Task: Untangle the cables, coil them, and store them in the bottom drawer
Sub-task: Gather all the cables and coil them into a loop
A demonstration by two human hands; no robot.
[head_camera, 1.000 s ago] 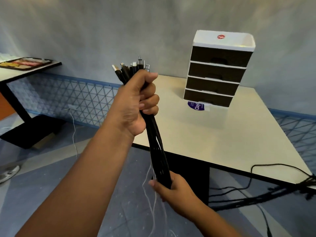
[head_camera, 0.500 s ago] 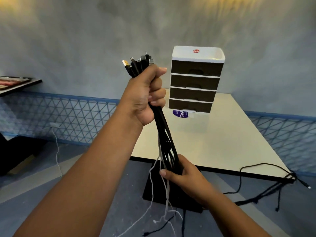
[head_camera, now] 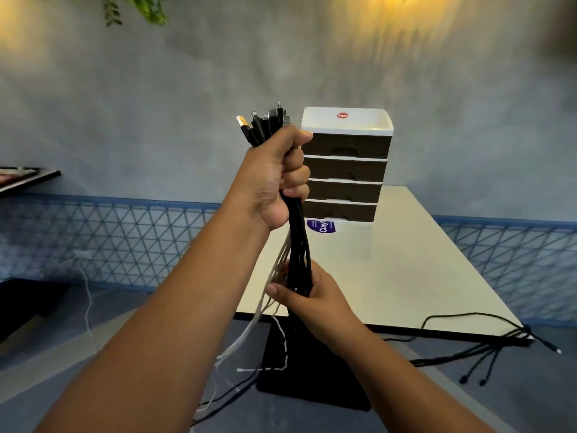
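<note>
A bundle of black and white cables [head_camera: 299, 245] is held upright in front of me. My left hand [head_camera: 271, 179] grips it near the top, with several plugs sticking out above the fist. My right hand [head_camera: 307, 295] grips the same bundle lower down. The loose ends hang below toward the floor. Behind the hands, a small drawer unit [head_camera: 346, 164] with a white top and dark drawer fronts stands on the white table [head_camera: 390, 276]. Its bottom drawer [head_camera: 342, 210] is closed. A second bunch of black cables [head_camera: 487, 345] hangs over the table's near right corner.
A purple sticker [head_camera: 321, 226] lies on the table in front of the drawer unit. The table's black base [head_camera: 312, 385] stands on the floor below my hands. A blue lattice fence [head_camera: 109, 239] runs along the wall. A dark shelf edge [head_camera: 28, 179] shows at far left.
The view has tilted up and shifted left, so the drawer unit now sits behind my hands. My right hand has slid up the bundle toward my left hand.
</note>
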